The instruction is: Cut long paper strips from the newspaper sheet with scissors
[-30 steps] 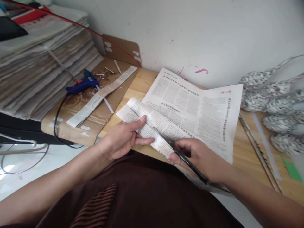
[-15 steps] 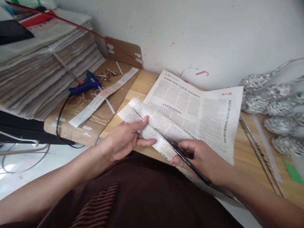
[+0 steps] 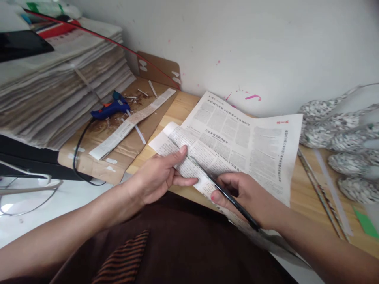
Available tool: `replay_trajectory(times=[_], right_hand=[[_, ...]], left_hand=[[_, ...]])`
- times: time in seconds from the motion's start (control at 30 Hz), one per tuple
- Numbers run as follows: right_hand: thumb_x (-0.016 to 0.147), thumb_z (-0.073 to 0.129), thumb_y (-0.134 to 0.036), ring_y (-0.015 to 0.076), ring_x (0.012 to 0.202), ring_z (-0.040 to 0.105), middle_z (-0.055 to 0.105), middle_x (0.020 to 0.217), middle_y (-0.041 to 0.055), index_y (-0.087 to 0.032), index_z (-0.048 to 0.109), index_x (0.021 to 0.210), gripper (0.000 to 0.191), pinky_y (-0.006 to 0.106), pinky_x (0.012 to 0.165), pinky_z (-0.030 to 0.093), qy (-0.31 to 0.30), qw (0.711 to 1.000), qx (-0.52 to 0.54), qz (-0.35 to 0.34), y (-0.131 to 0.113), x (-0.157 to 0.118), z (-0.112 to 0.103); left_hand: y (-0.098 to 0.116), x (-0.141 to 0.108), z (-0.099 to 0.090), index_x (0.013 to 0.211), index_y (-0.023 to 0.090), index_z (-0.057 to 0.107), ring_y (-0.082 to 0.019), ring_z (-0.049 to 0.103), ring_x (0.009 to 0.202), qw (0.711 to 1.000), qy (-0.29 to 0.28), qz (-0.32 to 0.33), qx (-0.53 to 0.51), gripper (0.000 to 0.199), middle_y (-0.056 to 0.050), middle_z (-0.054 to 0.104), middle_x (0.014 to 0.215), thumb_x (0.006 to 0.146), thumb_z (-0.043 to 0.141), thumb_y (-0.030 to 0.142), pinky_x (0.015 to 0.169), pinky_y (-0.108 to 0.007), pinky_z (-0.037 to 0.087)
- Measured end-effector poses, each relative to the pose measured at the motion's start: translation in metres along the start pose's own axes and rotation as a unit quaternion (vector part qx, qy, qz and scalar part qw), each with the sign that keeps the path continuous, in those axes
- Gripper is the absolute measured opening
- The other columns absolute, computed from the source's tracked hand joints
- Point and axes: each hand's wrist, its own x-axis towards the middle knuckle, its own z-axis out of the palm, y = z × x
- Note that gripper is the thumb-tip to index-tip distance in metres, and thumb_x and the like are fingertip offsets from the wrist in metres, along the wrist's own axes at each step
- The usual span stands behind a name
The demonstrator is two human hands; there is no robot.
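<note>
A newspaper sheet [image 3: 237,126] lies on the wooden table, its near part folded over and reaching past the table edge. My left hand [image 3: 166,169] grips the folded part at its near left, thumb on top and fingers beneath. Long black-handled scissors [image 3: 227,195] are in my right hand [image 3: 245,199]. Their blades point up and left along the fold in the paper, with the tip close to my left thumb. How far the blades are apart is hard to tell.
Left of the newspaper, a blue glue gun [image 3: 111,109] and a folded paper strip [image 3: 133,122] lie on cardboard [image 3: 118,167]. Behind them rises a tall newspaper stack [image 3: 74,79]. Woven paper pieces [image 3: 352,134] and thin rods [image 3: 321,189] lie at the right.
The scissors and my right hand have shifted slightly up and left relative to the paper, bringing the tip nearer my left thumb. The whole view has also moved a little.
</note>
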Motion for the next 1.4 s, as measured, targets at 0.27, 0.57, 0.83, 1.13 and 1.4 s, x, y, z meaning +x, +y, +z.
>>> replay_trajectory(times=[0.27,0.57,0.83,1.13,1.4], right_hand=[[0.084,0.075,-0.052,0.0107,0.060,0.033,0.038,0.064,-0.0066,-0.021,0.046,0.070,0.045,0.026,0.052,0.025,-0.004,1.000,0.007,-0.012,0.003,0.002,-0.002],[0.081,0.078,-0.053,0.0106,0.060,0.029,0.032,0.062,-0.0070,-0.021,0.041,0.065,0.052,0.026,0.051,0.022,0.021,0.999,-0.032,-0.011,0.005,0.002,-0.006],[0.083,0.074,-0.058,0.0115,0.060,0.039,0.045,0.065,-0.0056,-0.021,0.052,0.075,0.044,0.027,0.054,0.028,-0.010,1.000,-0.020,0.005,0.003,0.004,-0.001],[0.084,0.076,-0.051,0.0115,0.061,0.040,0.045,0.065,-0.0054,-0.021,0.052,0.073,0.040,0.026,0.054,0.029,-0.011,1.000,-0.018,-0.007,-0.008,0.008,-0.002],[0.084,0.075,-0.049,0.0118,0.063,0.036,0.041,0.067,-0.0058,-0.021,0.051,0.074,0.038,0.026,0.054,0.029,-0.020,0.999,-0.019,-0.016,-0.002,0.010,-0.005]], left_hand=[[-0.002,0.001,-0.003,0.118,0.017,0.070,-0.022,0.075,0.086,1.000,-0.009,-0.011,-0.013,0.024,-0.012,0.075,0.118,0.095,0.063,0.019,0.065,-0.037,0.069],[0.006,0.006,-0.016,0.102,0.011,0.075,-0.019,0.075,0.078,1.000,-0.003,-0.007,-0.011,0.015,-0.010,0.078,0.096,0.095,0.062,0.015,0.066,-0.033,0.069],[0.008,0.004,-0.020,0.104,0.011,0.076,-0.021,0.075,0.084,1.000,0.002,-0.024,-0.002,0.018,-0.011,0.079,0.099,0.096,0.062,0.018,0.068,-0.032,0.069],[0.008,0.000,-0.018,0.100,0.012,0.077,-0.020,0.076,0.082,1.000,0.004,-0.014,-0.008,0.018,-0.010,0.079,0.095,0.096,0.062,0.019,0.068,-0.033,0.069],[0.009,-0.001,-0.015,0.102,0.011,0.077,-0.021,0.075,0.083,1.000,0.015,-0.008,0.002,0.018,-0.012,0.079,0.097,0.095,0.063,0.019,0.068,-0.034,0.069]])
